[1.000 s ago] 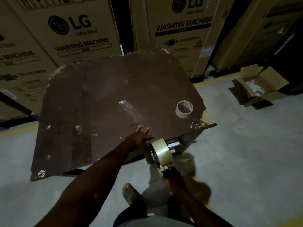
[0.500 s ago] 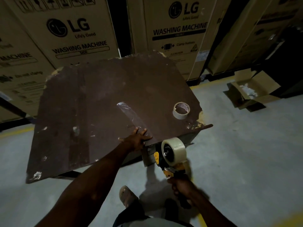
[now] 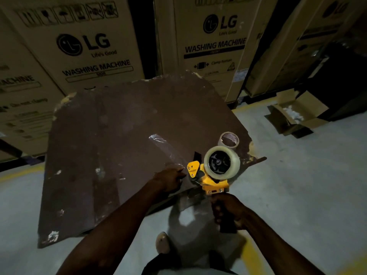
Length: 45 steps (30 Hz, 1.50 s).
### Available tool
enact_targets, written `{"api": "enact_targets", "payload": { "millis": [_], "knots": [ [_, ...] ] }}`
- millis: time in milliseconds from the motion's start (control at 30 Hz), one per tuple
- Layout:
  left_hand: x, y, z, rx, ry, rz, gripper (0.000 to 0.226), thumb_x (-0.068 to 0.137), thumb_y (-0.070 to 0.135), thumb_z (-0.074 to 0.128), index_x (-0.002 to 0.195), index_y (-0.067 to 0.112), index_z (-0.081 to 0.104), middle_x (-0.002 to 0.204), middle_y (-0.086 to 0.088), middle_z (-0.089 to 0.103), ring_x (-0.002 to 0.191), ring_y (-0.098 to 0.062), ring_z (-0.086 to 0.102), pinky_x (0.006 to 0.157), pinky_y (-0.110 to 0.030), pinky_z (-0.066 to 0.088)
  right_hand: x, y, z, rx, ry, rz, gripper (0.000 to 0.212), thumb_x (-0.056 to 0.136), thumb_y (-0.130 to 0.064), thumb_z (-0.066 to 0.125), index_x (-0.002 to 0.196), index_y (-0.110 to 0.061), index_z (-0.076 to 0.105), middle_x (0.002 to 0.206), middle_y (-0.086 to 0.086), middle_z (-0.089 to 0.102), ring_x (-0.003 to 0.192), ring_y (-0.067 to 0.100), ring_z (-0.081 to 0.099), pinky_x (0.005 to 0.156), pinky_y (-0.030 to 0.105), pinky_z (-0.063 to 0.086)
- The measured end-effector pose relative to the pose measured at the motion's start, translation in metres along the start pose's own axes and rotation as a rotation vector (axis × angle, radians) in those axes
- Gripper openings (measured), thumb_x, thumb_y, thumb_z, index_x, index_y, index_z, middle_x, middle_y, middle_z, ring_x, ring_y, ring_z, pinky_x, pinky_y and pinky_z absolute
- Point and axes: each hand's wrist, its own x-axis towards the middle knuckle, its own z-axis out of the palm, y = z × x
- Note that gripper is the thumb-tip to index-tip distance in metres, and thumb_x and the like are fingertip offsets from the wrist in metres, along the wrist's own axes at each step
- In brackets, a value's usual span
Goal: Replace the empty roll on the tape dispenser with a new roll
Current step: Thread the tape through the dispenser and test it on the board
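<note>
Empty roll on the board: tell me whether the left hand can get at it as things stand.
Probably not directly. The dispenser with its new roll, held by the right hand, sits between the left hand and the empty roll.

Dim warehouse light, deep shadow toward the right. Grey concrete floor (image 3: 297,185) with yellow painted lines (image 3: 252,259) near the edges. At the back, a row of tall cardboard cartons (image 3: 83,48) printed "LG" and "WASHING MACHINE", standing close with dark gaps between. In front of them, a worn dark-brown table (image 3: 111,139), chipped pale along its edge. On the floor at right, an open cardboard box (image 3: 296,114) with flaps spread.
</note>
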Motion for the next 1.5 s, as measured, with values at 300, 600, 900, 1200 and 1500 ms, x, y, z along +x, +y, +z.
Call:
{"api": "enact_targets", "payload": {
  "millis": [300, 600, 900, 1200, 1500],
  "knots": [
    [-0.038, -0.019, -0.048, -0.65, 0.294, 0.079, 0.045, 0.085, 0.043, 0.065, 0.13, 0.036, 0.059, 0.125, 0.011, 0.069, 0.117, -0.007, 0.064, 0.102, -0.032, 0.05, 0.029, -0.041, 0.047, 0.129, -0.264, 0.002, 0.025, 0.088, -0.016, 0.05, 0.064, -0.019, 0.049, 0.049, -0.007, 0.033, 0.037, 0.009, 0.032, 0.044, 0.024, 0.03],
    [-0.039, -0.021, -0.098, -0.766, 0.545, -0.101, 0.032, 0.091, 0.018, 0.069, 0.123, 0.016, 0.068, 0.104, 0.016, 0.068, 0.081, 0.016, 0.062, 0.075, -0.005, 0.048, 0.068, -0.086, 0.058, 0.13, -0.534, 0.006, 0.028, 0.08, -0.018, 0.062, 0.062, -0.019, 0.041, 0.049, -0.006, 0.034, 0.038, 0.009, 0.034, 0.042, 0.026, 0.035],
    [-0.015, -0.021, -0.141, -0.789, 0.785, -0.189, 0.01, 0.081, 0.025, 0.08, 0.083, 0.03, 0.071, 0.096, 0.014, 0.074, 0.094, 0.005, 0.067, 0.085, -0.022, 0.052, 0.094, -0.161, 0.056, 0.104, -0.583, 0.048, 0.027, 0.086, -0.019, 0.048, 0.06, -0.018, 0.05, 0.044, -0.007, 0.038, 0.032, 0.007, 0.033, 0.039, 0.02, 0.032],
    [0.002, -0.014, -0.183, -0.792, 0.854, -0.222, 0.024, 0.079, 0.023, 0.08, 0.098, 0.032, 0.067, 0.087, 0.008, 0.074, 0.08, 0.005, 0.068, 0.071, -0.013, 0.054, 0.123, -0.234, 0.041, 0.018, -0.826, 0.204, 0.03, 0.067, -0.013, 0.077, 0.065, -0.016, 0.047, 0.044, -0.006, 0.042, 0.032, 0.008, 0.038, 0.044, 0.021, 0.031],
    [-0.012, -0.046, -0.212, -0.593, 0.786, -0.119, 0.01, 0.077, 0.035, 0.079, 0.078, 0.042, 0.072, 0.105, 0.011, 0.07, 0.103, -0.003, 0.065, 0.085, -0.032, 0.056, 0.135, -0.255, 0.061, -0.002, -0.817, 0.236, 0.036, 0.067, -0.01, 0.078, 0.065, -0.016, 0.042, 0.044, -0.005, 0.042, 0.032, 0.01, 0.039, 0.043, 0.021, 0.033]
  ]
}}
